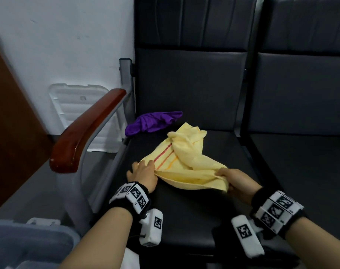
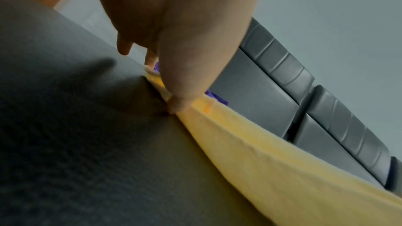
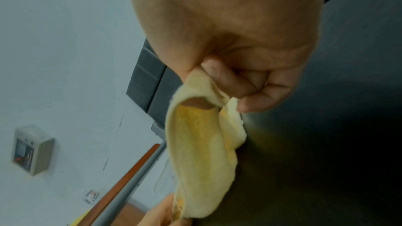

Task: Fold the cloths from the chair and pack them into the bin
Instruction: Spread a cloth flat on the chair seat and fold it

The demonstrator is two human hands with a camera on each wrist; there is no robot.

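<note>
A crumpled yellow cloth (image 1: 186,156) with red and orange stripes lies on the dark chair seat (image 1: 194,210). My left hand (image 1: 143,171) grips its near left corner, thumb pressing the cloth edge (image 2: 250,152) against the seat. My right hand (image 1: 236,180) pinches the near right corner, fingers curled round the yellow fabric (image 3: 200,126). The near edge stretches between both hands. A bunched purple cloth (image 1: 151,122) lies at the back left of the seat, behind the yellow one and apart from both hands.
A wooden armrest (image 1: 83,131) on a grey metal frame borders the seat on the left. A white plastic lid (image 1: 81,111) leans on the wall behind it. A second dark seat (image 1: 305,162) adjoins on the right. A blue-grey bin edge (image 1: 29,243) shows at the lower left.
</note>
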